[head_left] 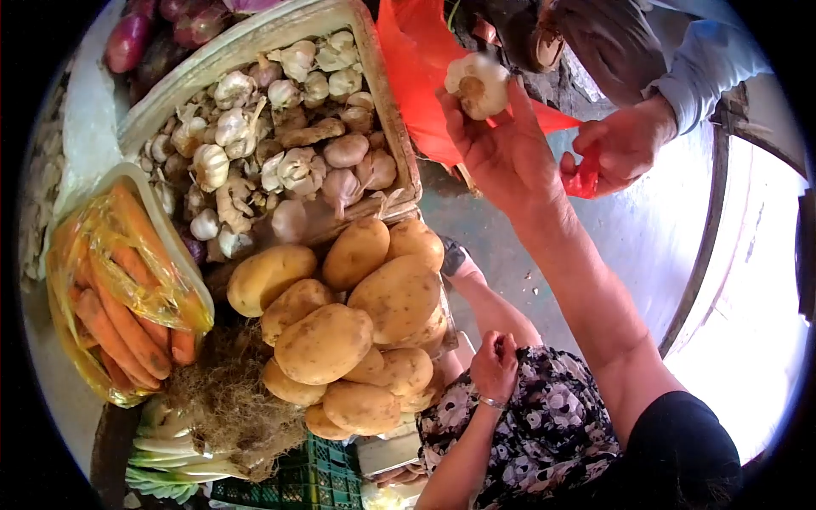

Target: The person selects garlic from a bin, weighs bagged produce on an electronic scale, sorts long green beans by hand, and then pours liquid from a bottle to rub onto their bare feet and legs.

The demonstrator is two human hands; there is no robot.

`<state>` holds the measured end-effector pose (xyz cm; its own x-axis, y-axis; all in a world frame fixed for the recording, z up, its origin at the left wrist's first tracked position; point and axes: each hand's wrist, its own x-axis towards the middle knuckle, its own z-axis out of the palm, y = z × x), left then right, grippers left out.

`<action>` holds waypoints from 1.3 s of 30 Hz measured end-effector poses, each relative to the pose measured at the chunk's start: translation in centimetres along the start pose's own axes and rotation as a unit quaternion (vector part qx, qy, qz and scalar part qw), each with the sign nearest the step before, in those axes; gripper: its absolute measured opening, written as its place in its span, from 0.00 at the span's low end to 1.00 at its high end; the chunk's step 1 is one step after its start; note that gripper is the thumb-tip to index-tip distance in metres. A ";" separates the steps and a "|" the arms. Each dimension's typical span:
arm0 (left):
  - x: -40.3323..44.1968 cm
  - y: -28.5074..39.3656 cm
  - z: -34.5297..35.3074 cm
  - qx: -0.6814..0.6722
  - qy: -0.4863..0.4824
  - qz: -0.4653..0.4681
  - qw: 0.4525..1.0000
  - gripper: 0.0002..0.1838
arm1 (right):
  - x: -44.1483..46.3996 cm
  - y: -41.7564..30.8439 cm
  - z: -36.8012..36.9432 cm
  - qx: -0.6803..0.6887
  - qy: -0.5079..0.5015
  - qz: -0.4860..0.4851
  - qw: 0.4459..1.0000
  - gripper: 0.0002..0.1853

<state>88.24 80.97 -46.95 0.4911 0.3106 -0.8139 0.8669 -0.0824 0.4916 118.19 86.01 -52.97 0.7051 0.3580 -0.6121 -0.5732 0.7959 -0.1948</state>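
Gripping one garlic bulb (pixel 478 85), right fingers (pixel 519 110) partly closed, left fingers (pixel 490 350) curled, contents unclear, one red bag (pixel 416 72) nearby

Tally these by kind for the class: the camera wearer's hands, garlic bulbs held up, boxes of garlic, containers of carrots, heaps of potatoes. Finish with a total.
Wearer's hands: 2 (left hand, right hand)
Held-up garlic bulb: 1
Box of garlic: 1
Container of carrots: 1
Heap of potatoes: 1
Total: 6
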 end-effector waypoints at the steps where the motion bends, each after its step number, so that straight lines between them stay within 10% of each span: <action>1: 0.1 0.3 -0.1 -0.008 -0.015 -0.025 1.000 0.13 | 0.3 0.1 0.1 0.002 0.000 0.004 1.000 0.32; 13: -0.2 -0.2 -0.1 0.002 -0.021 -0.050 0.999 0.11 | -7.3 0.2 -2.1 -0.295 0.045 -0.021 0.954 0.21; 19: -0.3 -0.5 -0.1 -0.036 -0.017 -0.069 0.997 0.13 | -14.7 -5.6 -7.0 -0.508 0.253 0.014 0.823 0.20; 39: -19.1 -5.0 -8.8 -0.130 0.197 0.025 0.971 0.09 | -32.4 -13.9 -9.2 -0.820 -0.002 0.096 0.565 0.21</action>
<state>73.77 83.76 -31.17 0.4162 0.6553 -0.6304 0.7667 0.1199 0.6307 99.47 58.84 -37.46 0.5628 0.3652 -0.7415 -0.2534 -0.7777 -0.5753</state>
